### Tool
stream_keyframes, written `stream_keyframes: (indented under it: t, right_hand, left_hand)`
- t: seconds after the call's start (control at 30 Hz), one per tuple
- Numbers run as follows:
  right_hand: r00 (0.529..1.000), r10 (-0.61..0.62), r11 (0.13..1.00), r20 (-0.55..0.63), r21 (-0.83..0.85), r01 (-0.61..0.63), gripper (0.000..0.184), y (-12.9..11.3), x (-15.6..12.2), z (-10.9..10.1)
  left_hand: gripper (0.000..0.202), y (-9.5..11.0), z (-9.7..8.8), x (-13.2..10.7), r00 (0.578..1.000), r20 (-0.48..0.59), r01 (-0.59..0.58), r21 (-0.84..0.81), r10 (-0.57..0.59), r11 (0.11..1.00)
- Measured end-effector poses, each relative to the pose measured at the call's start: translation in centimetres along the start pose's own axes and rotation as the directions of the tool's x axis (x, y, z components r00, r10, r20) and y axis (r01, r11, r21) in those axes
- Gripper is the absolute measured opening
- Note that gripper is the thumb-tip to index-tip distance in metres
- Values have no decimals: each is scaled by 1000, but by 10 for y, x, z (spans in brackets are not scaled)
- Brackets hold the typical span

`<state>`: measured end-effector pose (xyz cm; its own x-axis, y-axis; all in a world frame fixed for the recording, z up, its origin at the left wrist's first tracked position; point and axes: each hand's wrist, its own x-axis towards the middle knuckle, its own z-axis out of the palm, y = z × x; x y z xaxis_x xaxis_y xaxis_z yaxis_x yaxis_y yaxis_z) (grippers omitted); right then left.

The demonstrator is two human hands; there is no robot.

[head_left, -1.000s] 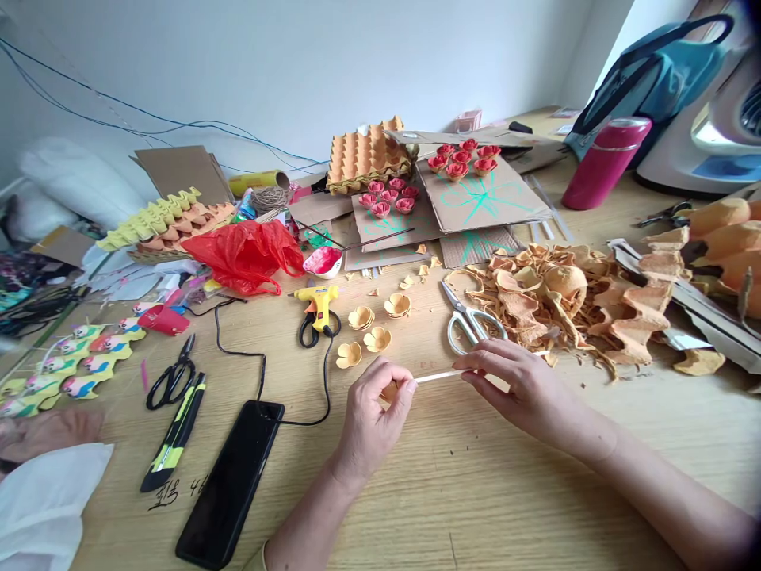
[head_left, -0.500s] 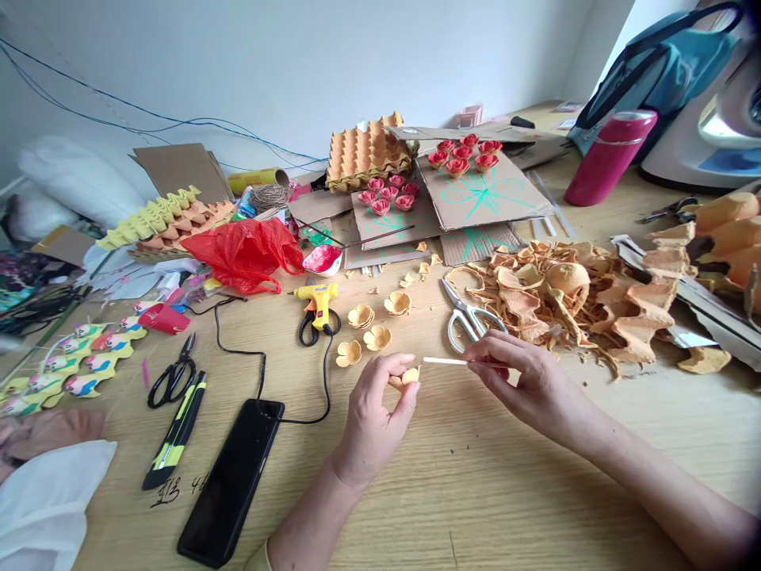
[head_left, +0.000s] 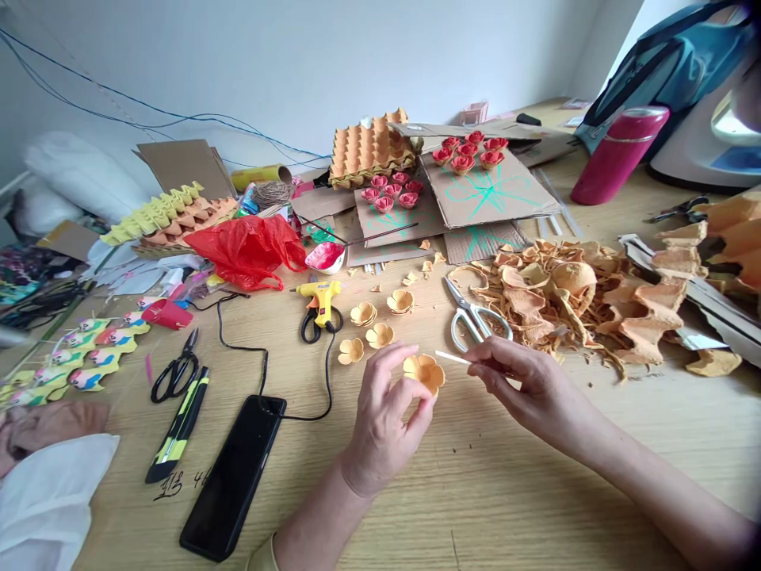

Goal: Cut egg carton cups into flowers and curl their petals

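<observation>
My left hand (head_left: pixel 389 412) pinches the rim of a small orange-yellow flower cup (head_left: pixel 424 371) cut from egg carton, its open side facing up toward me. In my right hand (head_left: pixel 529 385) is a thin white stick (head_left: pixel 452 357), gripped near one end between thumb and fingers. The stick's free tip points left and stops just short of the flower cup. Beyond my left hand, similar flower cups (head_left: pixel 379 336) lie on the table, some of them stacked. White-handled scissors (head_left: pixel 476 317) rest just past my right hand.
A yellow glue gun (head_left: pixel 319 297) lies with its cord near a black phone (head_left: pixel 233 476). Black scissors (head_left: pixel 177 369) and a utility knife (head_left: pixel 180 428) are leftward. Carton scraps (head_left: pixel 547 293) pile up at right. Red flowers (head_left: pixel 464 164) sit on cardboard behind. Someone's white sleeve (head_left: pixel 53 492) shows lower left.
My left hand has turned the flower cup so that its inside now shows, and moved it slightly right. The white stick has tilted, its tip now higher and a little further right.
</observation>
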<state>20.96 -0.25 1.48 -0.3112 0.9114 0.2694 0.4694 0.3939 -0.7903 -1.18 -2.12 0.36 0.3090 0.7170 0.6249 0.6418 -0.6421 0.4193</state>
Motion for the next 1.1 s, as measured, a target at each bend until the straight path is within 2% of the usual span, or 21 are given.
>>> stream_keyframes:
  t: [0.17,0.43,0.57,0.73,0.87,0.97,1.1]
  right_hand:
    - [1000,-18,1000,13,-5,18,14,2,-1,1]
    - [994,-100,990,40,-94,103,19,1,-4,2]
    - [993,-38,995,112,-90,48,18,2,-6,4]
    - [987,48,995,152,-96,-33,16,2,-6,8]
    - [980,51,995,191,-95,-34,21,0,-6,9]
    - [982,44,996,182,-86,-28,23,0,-6,11]
    - [989,48,995,139,-97,-35,24,1,-6,13]
  left_hand:
    - [18,1,2,-2,996,35,86,-133,-82,987]
    - [23,0,5,-3,990,100,116,-171,-100,978]
    - [33,0,6,-3,992,103,85,-167,-68,982]
    - [44,1,6,-6,985,174,37,-150,-10,988]
    - [53,2,7,-8,977,212,-2,-124,28,992]
    - [60,2,8,-8,973,229,27,-148,8,989]
    - [61,1,9,-7,968,240,126,-219,-71,968]
